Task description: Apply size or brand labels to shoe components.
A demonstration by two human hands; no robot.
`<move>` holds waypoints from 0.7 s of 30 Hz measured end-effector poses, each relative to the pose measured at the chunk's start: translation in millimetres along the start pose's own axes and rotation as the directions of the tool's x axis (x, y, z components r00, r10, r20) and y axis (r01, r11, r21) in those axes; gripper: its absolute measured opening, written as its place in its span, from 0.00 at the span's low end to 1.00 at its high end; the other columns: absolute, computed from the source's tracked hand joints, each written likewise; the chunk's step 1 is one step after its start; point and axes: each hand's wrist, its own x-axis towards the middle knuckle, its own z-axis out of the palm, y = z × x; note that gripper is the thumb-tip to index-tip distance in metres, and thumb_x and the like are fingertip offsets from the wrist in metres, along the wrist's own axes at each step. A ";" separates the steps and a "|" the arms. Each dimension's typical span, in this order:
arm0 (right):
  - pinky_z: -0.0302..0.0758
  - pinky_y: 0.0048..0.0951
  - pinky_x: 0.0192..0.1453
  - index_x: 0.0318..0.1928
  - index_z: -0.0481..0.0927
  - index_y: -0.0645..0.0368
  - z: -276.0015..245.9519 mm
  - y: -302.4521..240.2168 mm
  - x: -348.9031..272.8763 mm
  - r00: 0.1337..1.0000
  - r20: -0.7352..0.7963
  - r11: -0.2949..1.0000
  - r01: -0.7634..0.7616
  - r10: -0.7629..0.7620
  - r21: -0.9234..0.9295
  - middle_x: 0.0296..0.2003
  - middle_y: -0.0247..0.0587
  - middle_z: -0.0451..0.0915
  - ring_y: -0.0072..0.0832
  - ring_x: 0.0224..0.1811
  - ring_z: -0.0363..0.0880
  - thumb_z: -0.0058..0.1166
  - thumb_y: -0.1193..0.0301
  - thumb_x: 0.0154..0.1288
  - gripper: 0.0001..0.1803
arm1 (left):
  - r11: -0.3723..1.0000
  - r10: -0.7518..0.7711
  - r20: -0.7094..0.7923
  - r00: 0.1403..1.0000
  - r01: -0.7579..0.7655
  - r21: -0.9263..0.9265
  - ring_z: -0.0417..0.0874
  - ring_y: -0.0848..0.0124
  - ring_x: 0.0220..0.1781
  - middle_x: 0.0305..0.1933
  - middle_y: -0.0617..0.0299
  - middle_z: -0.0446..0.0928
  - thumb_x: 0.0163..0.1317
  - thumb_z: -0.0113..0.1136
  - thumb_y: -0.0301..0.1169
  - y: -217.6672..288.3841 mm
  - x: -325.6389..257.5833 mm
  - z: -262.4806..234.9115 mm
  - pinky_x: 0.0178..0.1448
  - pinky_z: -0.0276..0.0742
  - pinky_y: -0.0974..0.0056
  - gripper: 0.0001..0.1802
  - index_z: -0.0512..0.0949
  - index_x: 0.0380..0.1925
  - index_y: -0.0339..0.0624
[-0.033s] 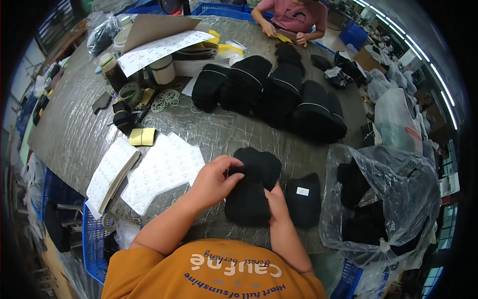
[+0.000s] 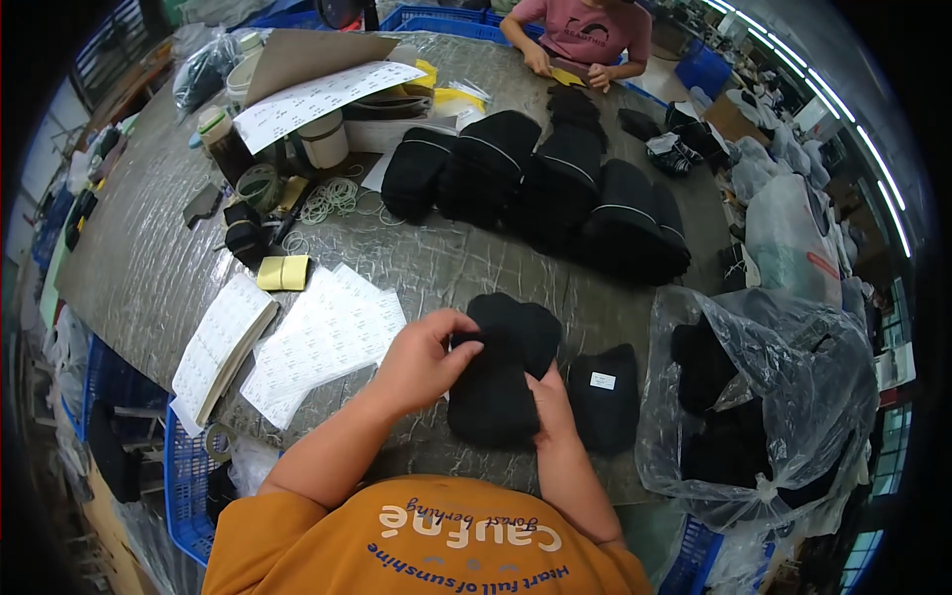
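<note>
A pair of folded black socks [image 2: 496,387] is held over the table in front of me. My left hand [image 2: 428,359] pinches its upper left edge between thumb and fingers. From the right, my right hand [image 2: 548,402] grips the same pair, its fingers hidden behind the fabric. Just right of that hand lies another folded black sock piece [image 2: 607,416] with a small white label [image 2: 602,381] on it. Farther back, several thick bundles of black socks [image 2: 486,169] stand in a row, bound with pale bands.
Left of my hands lie white label sheets [image 2: 327,337], a pad of labels [image 2: 220,347] and a yellow card bundle [image 2: 283,273]. Rubber bands [image 2: 332,198] and a bottle [image 2: 223,144] are beyond. A clear plastic bag [image 2: 783,397] holds black pieces at right. A co-worker [image 2: 585,40] sits across the table.
My left hand has shifted very slightly to the left. Everything else looks the same.
</note>
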 end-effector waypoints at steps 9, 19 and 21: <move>0.72 0.38 0.64 0.67 0.62 0.54 8.2 -5.9 -1.0 0.987 -0.159 0.996 0.032 -0.018 0.084 0.59 0.41 0.71 0.34 0.60 0.73 0.60 0.75 0.62 0.33 | 0.818 0.507 0.006 0.862 -0.483 0.310 0.76 0.57 0.50 0.45 0.57 0.78 0.43 0.58 0.16 26.8 -15.5 -23.6 0.53 0.71 0.54 0.12 0.73 0.30 0.41; 0.73 0.38 0.64 0.64 0.66 0.57 -3.4 7.3 -6.3 0.979 0.182 0.905 0.005 -0.091 0.426 0.57 0.42 0.74 0.35 0.57 0.76 0.57 0.59 0.67 0.30 | 0.677 0.310 0.504 0.806 -0.559 0.478 0.66 0.51 0.68 0.61 0.53 0.72 0.52 0.56 0.27 45.6 -21.0 -0.7 0.68 0.61 0.43 0.08 0.74 0.35 0.41; 0.73 0.39 0.64 0.64 0.67 0.58 -9.3 13.1 -6.8 0.984 0.150 0.919 0.033 -0.099 0.394 0.57 0.43 0.75 0.36 0.57 0.76 0.57 0.60 0.66 0.29 | 0.683 0.303 0.503 0.810 -0.552 0.478 0.66 0.51 0.68 0.61 0.52 0.72 0.52 0.56 0.28 46.9 -19.4 2.9 0.68 0.62 0.45 0.09 0.74 0.34 0.40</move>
